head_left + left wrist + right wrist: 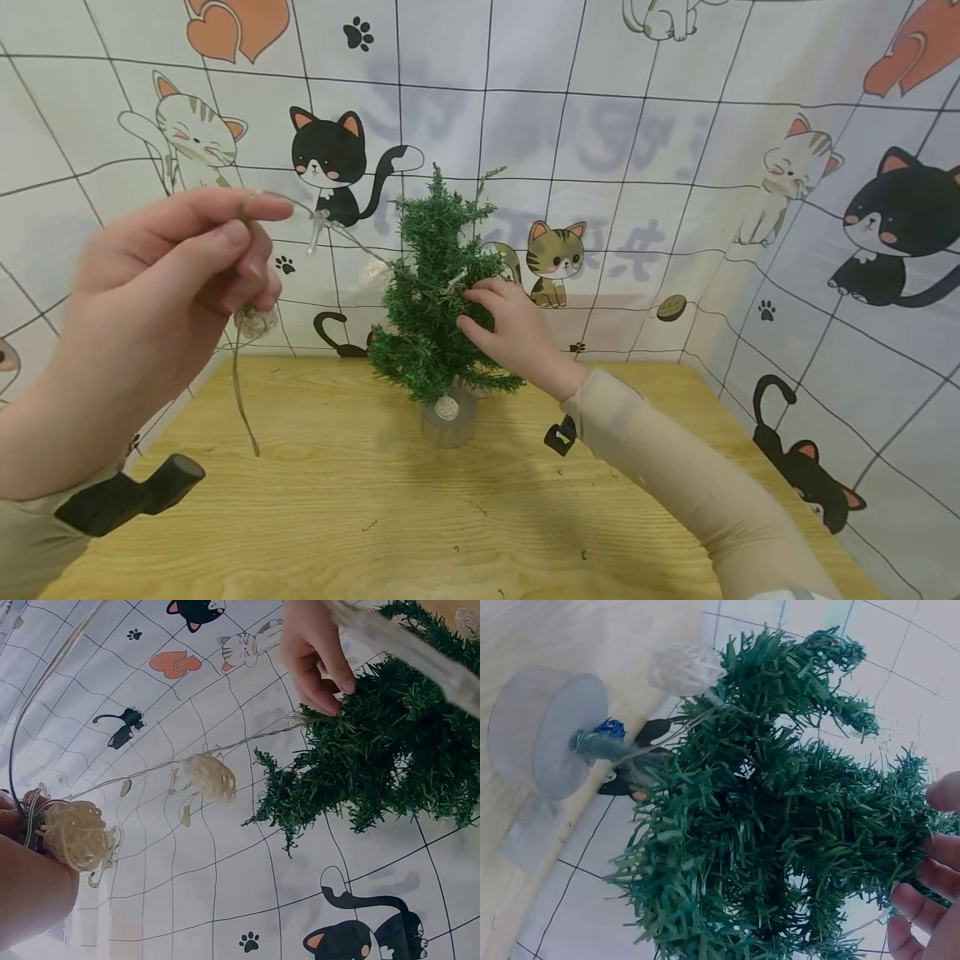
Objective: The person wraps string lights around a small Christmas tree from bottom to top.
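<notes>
Head view: at frame left, the left hand [172, 279] pinches a rattan-ball light string [76, 835]; at centre, the right hand [513, 329] touches the miniature Christmas tree [429, 250], whether gripping I cannot tell. Gentle tension should help seat the string deep without toppling the tree.

Table [300, 533]: you have a yellow wood-grain top before you.
Backdrop [450, 42]: white sheeting with dark grid lines stands ahead of you and along your right.
Cats: ahead, you see a printed black-and-white cat [330, 154] and a brown striped cat [557, 250].
Hearts [247, 25]: orange prints sit at your upper left and upper right.
Lettering [615, 129]: you can see faint bluish characters ahead.
Scraps [583, 555]: small dark bits lie scattered near you.
</notes>
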Demonstrator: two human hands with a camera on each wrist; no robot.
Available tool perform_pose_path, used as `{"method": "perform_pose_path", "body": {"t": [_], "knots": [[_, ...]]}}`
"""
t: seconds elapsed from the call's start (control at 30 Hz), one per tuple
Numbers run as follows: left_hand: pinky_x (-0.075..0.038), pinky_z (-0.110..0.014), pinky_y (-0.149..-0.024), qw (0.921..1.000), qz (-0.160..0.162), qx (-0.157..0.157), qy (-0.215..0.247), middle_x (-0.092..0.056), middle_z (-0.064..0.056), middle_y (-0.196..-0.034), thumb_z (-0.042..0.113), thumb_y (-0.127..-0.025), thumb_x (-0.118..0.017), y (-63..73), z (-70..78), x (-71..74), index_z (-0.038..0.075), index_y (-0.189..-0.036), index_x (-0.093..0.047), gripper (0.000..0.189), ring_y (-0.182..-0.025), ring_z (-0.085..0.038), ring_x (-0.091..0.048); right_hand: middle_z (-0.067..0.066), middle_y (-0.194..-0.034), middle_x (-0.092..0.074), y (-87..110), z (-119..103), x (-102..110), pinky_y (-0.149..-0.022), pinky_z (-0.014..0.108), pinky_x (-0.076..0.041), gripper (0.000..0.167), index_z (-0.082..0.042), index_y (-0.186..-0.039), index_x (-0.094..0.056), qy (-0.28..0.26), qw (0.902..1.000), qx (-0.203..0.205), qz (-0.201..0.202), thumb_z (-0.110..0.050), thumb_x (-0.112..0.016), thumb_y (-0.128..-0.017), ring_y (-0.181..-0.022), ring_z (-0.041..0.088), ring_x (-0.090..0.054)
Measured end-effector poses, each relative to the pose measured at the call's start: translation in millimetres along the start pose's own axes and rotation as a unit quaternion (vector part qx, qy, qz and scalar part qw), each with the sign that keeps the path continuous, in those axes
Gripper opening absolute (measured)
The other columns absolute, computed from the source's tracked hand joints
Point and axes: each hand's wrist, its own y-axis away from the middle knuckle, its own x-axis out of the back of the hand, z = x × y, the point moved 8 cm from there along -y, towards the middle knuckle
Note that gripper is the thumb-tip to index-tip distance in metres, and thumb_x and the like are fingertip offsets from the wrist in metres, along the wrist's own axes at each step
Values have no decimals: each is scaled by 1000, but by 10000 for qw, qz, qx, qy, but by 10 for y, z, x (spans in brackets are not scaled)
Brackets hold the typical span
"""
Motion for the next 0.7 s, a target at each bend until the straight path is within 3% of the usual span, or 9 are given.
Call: {"method": "perform_pose_path", "body": {"t": [0.07, 0.2, 0.33, 0.43, 0.5, 0.6, 0.63, 0.7], "knots": [[-48, -33, -61, 9999, 54, -50, 118, -47, -17, -79, -11, -99, -38, -3, 4, -3, -25, -125, -44, 30, -65, -26, -37, 11, -125, -57, 23, -22, 31, -91, 40, -46, 35, -4, -121, -65, -91, 9998, 123, 156, -26, -64, -95, -115, 26, -53], [-49, -32, -62, 9992, 172, -135, 324, -49, -17, -78, -11, -99, -37, -8, 12, 0, -25, -127, -43, 31, -63, -25, -37, 10, -110, -58, 80, -113, 216, -83, 38, -45, 23, -4, -111, -68, -541, 9915, 536, 1057, -18, -65, -93, -100, 23, -54], [-49, -30, -62, 9989, 221, -105, 397, -49, -16, -78, -11, -99, -36, -14, 25, -59, -23, -129, -43, 32, -62, -24, -36, 9, -97, -55, 140, -398, 410, -78, 37, -42, 13, -3, -99, -69, -1168, 9648, 1421, 1882, -11, -63, -91, -89, 23, -51], [-48, -30, -62, 9992, 242, -55, 314, -49, -15, -77, -10, -100, -38, -24, 22, -124, -22, -130, -43, 33, -62, -23, -36, 10, -95, -57, 173, -741, 445, -81, 35, -45, 11, -1, -94, -69, -1520, 9455, 2131, 1939, -10, -64, -89, -89, 23, -53], [-48, -29, -61, 9993, 263, -51, 250, -49, -14, -77, -9, -100, -39, -30, 17, -151, -21, -130, -44, 33, -62, -23, -36, 10, -98, -60, 170, -982, 414, -84, 33, -47, 13, 0, -97, -69, -1838, 9420, 2327, 1570, -9, -65, -88, -92, 22, -56], [-48, -29, -61, 9993, 316, -79, 207, -49, -14, -76, -8, -100, -41, -40, 10, -167, -21, -130, -45, 33, -62, -23, -36, 9, -113, -62, 115, -1251, 266, -86, 28, -47, 25, -1, -115, -65, -2730, 9427, 1895, 307, -9, -64, -91, -101, 13, -57], [-48, -29, -61, 9992, 326, -88, 222, -49, -14, -77, -8, -100, -41, -42, 7, -168, -21, -130, -45, 33, -61, -23, -36, 9, -121, -61, 91, -1325, 191, -89, 27, -47, 30, -1, -122, -61, -3235, 9320, 1612, -257, -9, -61, -93, -105, 11, -56], [-47, -28, -60, 9990, 354, -94, 262, -49, -13, -76, -7, -100, -41, -47, -1, -166, -20, -131, -44, 33, -61, -22, -36, 6, -133, -56, 60, -1453, 40, -93, 27, -45, 38, -4, -136, -52, -4274, 8900, 893, -1313, -12, -54, -99, -112, 7, -55]]}}
